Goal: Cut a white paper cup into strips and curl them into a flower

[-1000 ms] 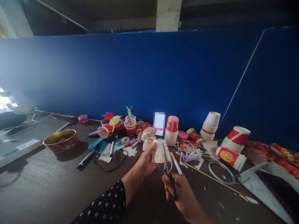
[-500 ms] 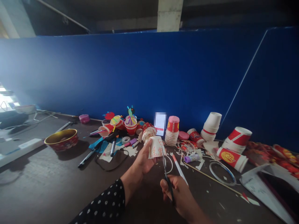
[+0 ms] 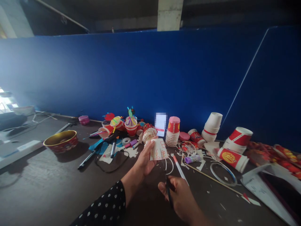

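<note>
My left hand (image 3: 146,159) is closed on a white paper cup piece (image 3: 159,150) that carries red line drawings on its face. Scissors (image 3: 167,185) with dark handles sit in my right hand (image 3: 180,194), their blades pointing up at the lower edge of the paper cup piece. Whether the blades touch the paper I cannot tell. Right beside this, a white and orange marker (image 3: 179,169) lies on the table. Behind my left fingers is a pale, ribbed round object (image 3: 149,135).
A lit phone (image 3: 161,125) leans near the blue wall, next to stacked paper cups (image 3: 172,131). More cups (image 3: 212,125) stand to the right. A gold-lined red bowl (image 3: 61,141) is on the left. Paper scraps and a thin stick (image 3: 211,179) lie at right.
The scissors have dropped slightly away from the upper right side of the paper cup piece to its lower edge. The drawn face has turned a little toward me.
</note>
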Demonstrator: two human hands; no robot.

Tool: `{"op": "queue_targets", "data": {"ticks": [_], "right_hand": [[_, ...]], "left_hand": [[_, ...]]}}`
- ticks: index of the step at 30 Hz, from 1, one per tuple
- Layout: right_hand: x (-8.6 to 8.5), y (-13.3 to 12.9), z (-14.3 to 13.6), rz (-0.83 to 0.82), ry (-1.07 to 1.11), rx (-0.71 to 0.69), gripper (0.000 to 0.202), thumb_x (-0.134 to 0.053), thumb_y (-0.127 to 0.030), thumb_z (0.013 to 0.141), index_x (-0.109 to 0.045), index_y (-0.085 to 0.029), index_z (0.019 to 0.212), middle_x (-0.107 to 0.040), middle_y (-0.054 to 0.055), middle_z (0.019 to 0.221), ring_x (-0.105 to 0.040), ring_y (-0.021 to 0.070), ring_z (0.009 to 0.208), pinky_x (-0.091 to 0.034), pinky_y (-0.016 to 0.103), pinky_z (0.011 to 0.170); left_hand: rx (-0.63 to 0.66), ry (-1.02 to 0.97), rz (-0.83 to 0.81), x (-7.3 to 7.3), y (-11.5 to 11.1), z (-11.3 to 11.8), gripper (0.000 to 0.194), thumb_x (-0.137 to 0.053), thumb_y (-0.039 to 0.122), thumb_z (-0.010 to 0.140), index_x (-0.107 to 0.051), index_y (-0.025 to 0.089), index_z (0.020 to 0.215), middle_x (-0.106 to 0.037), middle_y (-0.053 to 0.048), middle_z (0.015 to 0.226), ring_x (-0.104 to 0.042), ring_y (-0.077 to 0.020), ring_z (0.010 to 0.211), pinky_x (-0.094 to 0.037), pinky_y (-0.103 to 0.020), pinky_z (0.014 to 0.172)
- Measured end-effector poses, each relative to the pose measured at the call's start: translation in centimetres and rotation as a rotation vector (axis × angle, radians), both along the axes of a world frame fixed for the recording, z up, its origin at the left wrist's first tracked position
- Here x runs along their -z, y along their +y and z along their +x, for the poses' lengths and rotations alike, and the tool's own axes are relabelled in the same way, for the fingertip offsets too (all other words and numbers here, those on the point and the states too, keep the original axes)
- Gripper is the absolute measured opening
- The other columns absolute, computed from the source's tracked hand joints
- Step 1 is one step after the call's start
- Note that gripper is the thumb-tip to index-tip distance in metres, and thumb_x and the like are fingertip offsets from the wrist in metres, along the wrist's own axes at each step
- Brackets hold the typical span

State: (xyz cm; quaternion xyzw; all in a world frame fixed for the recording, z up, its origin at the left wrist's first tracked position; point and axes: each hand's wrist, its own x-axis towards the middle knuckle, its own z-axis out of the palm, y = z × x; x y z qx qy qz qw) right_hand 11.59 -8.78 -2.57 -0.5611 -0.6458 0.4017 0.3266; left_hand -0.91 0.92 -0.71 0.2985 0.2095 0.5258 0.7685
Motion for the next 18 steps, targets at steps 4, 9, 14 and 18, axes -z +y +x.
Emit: {"op": "queue_targets", "data": {"ticks": [4,9,14,18], "right_hand": [[0.17,0.15,0.08,0.022,-0.013,0.020,0.041,-0.051,-0.056,0.077,-0.044,-0.019,0.062,-0.040,-0.004,0.052,-0.033,0.0087,0.048,-0.024,0.021,0.044],[0.52,0.17,0.17,0.042,0.002,0.015,0.039,-0.053,-0.054,0.078,-0.044,-0.019,0.062,-0.038,-0.005,0.052,-0.032,0.0083,0.048,-0.023,0.021,0.044],[0.50,0.03,0.07,0.041,0.036,0.020,0.040,-0.051,-0.054,0.079,-0.042,-0.020,0.061,-0.040,-0.005,0.052,-0.032,0.0080,0.047,-0.023,0.021,0.043],[0.12,0.01,-0.03,0.042,0.034,0.012,0.041,-0.050,-0.055,0.079,-0.041,-0.020,0.060,-0.037,-0.005,0.051,-0.031,0.0078,0.047,-0.023,0.021,0.043]], "left_hand": [[-0.009,0.013,0.017,0.07,-0.08,0.06,0.048,-0.059,0.036,0.081,-0.050,0.012,0.121,-0.065,-0.011,0.086,-0.063,-0.0210,0.071,-0.051,-0.032,0.065],[0.009,0.024,-0.001,0.29,-0.06,0.18,0.045,-0.060,0.037,0.080,-0.053,0.014,0.118,-0.065,-0.010,0.085,-0.064,-0.0212,0.071,-0.051,-0.033,0.066],[-0.019,0.026,0.031,0.11,-0.20,0.23,0.050,-0.061,0.034,0.079,-0.049,0.017,0.124,-0.065,-0.009,0.087,-0.063,-0.0200,0.070,-0.050,-0.031,0.063],[-0.025,0.039,0.019,0.15,-0.24,0.35,0.049,-0.061,0.036,0.079,-0.051,0.015,0.121,-0.065,-0.009,0.085,-0.063,-0.0197,0.068,-0.050,-0.030,0.062]]}}
